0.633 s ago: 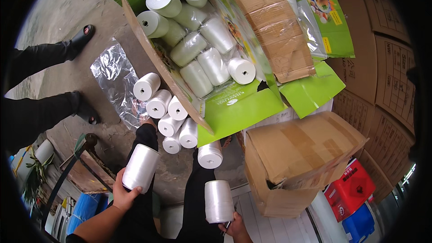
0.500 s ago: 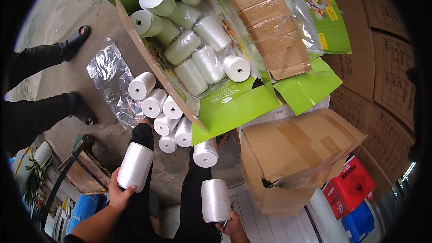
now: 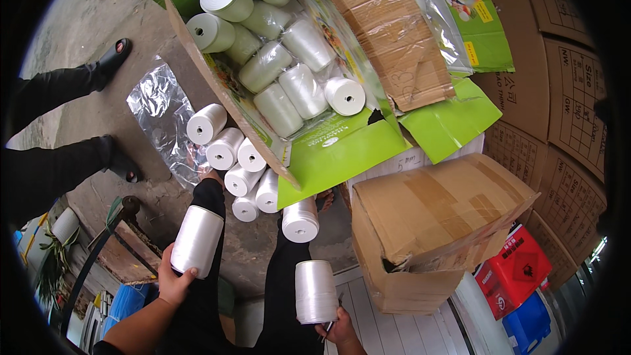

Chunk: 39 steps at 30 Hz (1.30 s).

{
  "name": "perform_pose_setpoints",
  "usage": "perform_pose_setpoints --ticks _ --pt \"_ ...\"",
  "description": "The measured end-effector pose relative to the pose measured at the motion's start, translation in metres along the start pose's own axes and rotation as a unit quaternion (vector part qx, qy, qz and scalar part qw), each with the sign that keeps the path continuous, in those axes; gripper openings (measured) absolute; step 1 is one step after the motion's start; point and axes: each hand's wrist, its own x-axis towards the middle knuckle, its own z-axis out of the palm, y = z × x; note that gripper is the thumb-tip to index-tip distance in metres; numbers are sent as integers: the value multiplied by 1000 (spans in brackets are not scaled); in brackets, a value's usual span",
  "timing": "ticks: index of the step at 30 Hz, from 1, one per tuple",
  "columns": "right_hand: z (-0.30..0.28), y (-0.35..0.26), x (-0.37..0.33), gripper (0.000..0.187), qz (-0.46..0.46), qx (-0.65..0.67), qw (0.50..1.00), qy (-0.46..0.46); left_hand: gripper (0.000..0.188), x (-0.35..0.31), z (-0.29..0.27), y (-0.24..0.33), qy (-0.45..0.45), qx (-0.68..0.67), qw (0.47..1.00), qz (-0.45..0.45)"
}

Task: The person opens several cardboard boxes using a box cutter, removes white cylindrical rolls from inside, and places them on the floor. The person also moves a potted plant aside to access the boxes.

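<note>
My left hand (image 3: 175, 283) is wrapped round the lower part of a white spool (image 3: 198, 242), which leans slightly over my left leg. On the other side, my right hand (image 3: 342, 330) grips the bottom end of a second white spool (image 3: 314, 291), held nearly upright. A thin dark tool (image 3: 340, 298) shows at the right fingers; its kind is too small to make out. Ahead, an open green carton (image 3: 342, 161) holds several white spools (image 3: 279, 110), some under clear plastic. More spools (image 3: 224, 148) lie stacked against its left side, and another spool (image 3: 301, 221) rests by my right knee.
Crumpled clear plastic (image 3: 160, 100) lies on the concrete floor beside the stack. A person's dark-trousered legs (image 3: 62, 169) come in from the left. To the right stand a taped brown carton (image 3: 440, 207), a red container (image 3: 516, 269), a blue container (image 3: 528, 323) and stacked cartons (image 3: 573, 95).
The view has shifted very slightly. Both hands keep their hold on the spools, with hardly any movement.
</note>
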Motion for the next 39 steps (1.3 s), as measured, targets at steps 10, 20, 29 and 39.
perform_pose_setpoints --ticks 10,20,29,39 --pt "7 -2 0 51 6 -14 999 33 80 0 -1 -5 -3 -38 999 -14" --pt "-15 12 10 44 41 -28 997 54 77 0 -4 -10 9 -35 999 -9" --pt "0 8 9 43 19 -27 999 19 77 4 -9 -5 5 -20 1000 -11" --pt "24 -4 0 66 -23 -44 998 34 83 5 -14 -6 -10 -34 999 -18"
